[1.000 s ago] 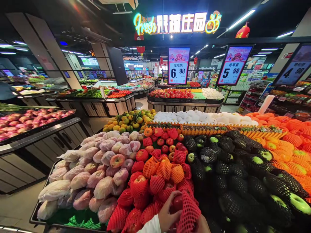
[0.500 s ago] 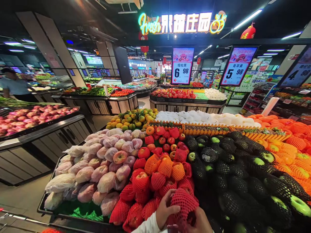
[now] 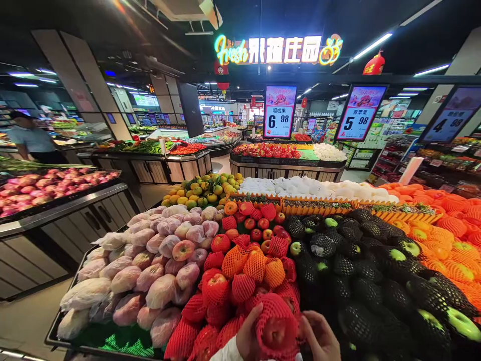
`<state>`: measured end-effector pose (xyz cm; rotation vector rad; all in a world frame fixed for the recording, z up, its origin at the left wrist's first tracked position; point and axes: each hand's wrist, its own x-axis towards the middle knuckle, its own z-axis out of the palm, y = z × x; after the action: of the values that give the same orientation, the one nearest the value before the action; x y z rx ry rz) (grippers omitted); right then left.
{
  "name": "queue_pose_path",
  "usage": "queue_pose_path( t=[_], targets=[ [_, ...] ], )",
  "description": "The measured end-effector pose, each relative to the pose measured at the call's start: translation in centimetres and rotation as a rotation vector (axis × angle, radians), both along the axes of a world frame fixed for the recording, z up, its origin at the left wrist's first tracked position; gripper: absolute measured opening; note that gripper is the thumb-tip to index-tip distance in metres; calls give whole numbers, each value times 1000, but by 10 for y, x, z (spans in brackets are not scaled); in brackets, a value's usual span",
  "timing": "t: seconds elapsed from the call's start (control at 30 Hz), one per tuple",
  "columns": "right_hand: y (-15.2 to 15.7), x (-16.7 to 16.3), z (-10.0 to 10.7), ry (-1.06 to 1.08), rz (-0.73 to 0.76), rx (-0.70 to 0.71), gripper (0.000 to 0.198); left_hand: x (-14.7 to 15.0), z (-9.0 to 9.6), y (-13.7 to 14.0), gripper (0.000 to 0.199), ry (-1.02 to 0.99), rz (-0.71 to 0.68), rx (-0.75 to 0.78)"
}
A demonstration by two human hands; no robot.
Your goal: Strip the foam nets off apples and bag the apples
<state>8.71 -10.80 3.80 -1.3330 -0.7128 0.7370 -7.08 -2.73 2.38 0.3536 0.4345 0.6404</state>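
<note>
A red apple (image 3: 276,335) in a red foam net (image 3: 276,306) is held up close to me, the net open around its face. My left hand (image 3: 248,336) grips it from the left, thumb along its side. At the right edge of the net, the bent fingers and thumb of my right hand (image 3: 320,337) pinch its rim. Below and behind lie more apples in red nets (image 3: 216,288), a few in orange nets (image 3: 254,265), and several bare red apples (image 3: 256,234).
Film-wrapped pale fruit (image 3: 161,291) fills the left of the stand. Green apples in black nets (image 3: 361,291) lie on the right, orange-netted fruit (image 3: 447,250) beyond. Price screens (image 3: 279,111) hang ahead. A person (image 3: 32,138) stands far left, behind a bin of reddish-pink produce (image 3: 56,183).
The netted apple has turned so its red face shows through the net opening. My right hand has shifted right, toward the net's edge. The view has tilted slightly up.
</note>
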Motion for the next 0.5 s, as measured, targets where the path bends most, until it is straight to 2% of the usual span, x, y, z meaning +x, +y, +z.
queue_pose_path(
  t=[0.1,0.2,0.27,0.33,0.43,0.5],
  targets=[
    [7,-11,-10,215,181,-33,51,0,8,-3,63,-14,-135,-17],
    [6,-18,-22,301,297,-22,44,2,17,-9,68,-40,-215,-4],
    [4,-15,-26,221,385,-12,35,2,20,-11,65,-32,-177,2],
    [3,-10,-27,80,431,-19,31,1,19,-11,59,8,-82,-20],
    [2,-6,-26,-90,404,-56,33,-2,13,-7,58,37,10,-73],
    [1,-9,-27,-174,372,-63,33,-4,9,-5,61,51,19,-37]
  ],
)
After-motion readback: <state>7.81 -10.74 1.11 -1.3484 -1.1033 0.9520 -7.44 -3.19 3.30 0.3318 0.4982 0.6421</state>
